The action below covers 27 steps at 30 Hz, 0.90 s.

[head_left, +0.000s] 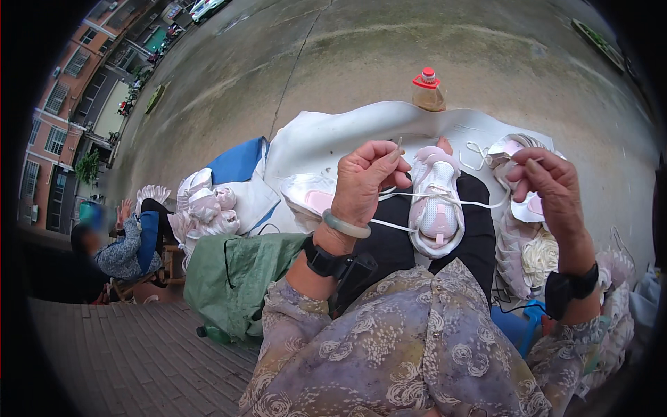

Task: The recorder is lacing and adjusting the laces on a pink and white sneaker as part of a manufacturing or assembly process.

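A white and pink sneaker (438, 201) rests on my lap, its heel opening toward me and white laces threaded across its tongue. Raised to the left of the sneaker, my left hand (374, 170) pinches a shoelace, and its thin tip pokes up between thumb and forefinger. On the other side my right hand (549, 174) is also raised, thumb and fingers pinched on the other lace end, which is partly hidden by the fingers. Both laces run slack from the shoe's sides up toward my hands.
White sheeting (333, 132) spreads beyond my knees, with a red-capped bottle (429, 94) at its far edge. More sneaker uppers lie in a pile (205, 205) at left. A bundle of white laces (540, 258) sits at right. A green bag (233, 285) and a seated person (128, 247) are left.
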Motion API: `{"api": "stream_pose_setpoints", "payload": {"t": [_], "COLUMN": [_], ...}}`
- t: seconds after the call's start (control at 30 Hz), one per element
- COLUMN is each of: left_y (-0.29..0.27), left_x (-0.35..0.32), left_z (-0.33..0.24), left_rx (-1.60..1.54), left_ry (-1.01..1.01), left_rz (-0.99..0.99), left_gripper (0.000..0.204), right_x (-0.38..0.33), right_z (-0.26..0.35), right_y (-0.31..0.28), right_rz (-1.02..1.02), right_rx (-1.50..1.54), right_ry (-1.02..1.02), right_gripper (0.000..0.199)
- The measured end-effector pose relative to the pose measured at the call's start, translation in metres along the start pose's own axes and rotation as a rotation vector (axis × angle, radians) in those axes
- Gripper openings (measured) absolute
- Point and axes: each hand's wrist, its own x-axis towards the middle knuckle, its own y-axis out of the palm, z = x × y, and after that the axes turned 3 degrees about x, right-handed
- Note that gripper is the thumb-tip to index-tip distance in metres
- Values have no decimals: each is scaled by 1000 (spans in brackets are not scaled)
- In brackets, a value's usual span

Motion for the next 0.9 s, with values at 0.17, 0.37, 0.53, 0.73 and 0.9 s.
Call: {"api": "stream_pose_setpoints", "payload": {"t": [0.17, 0.37, 0.53, 0.73, 0.9], "left_y": [21, 34, 37, 36, 35], "left_x": [10, 13, 14, 13, 17], "left_z": [29, 43, 50, 50, 29], "left_rx": [-3, 117, 147, 225, 740], "left_ry": [-52, -13, 6, 52, 309], "left_rz": [160, 150, 149, 138, 148], "left_gripper": [15, 14, 14, 13, 16], "right_x": [42, 43, 39, 36, 35], "right_z": [-56, -67, -73, -60, -47], "right_y": [61, 64, 61, 71, 71], "right_rz": [18, -16, -56, -122, -124], "right_rx": [-675, -382, -282, -178, -493], "right_ry": [-460, -188, -152, 13, -243], "right_gripper": [17, 16, 17, 14, 11]}}
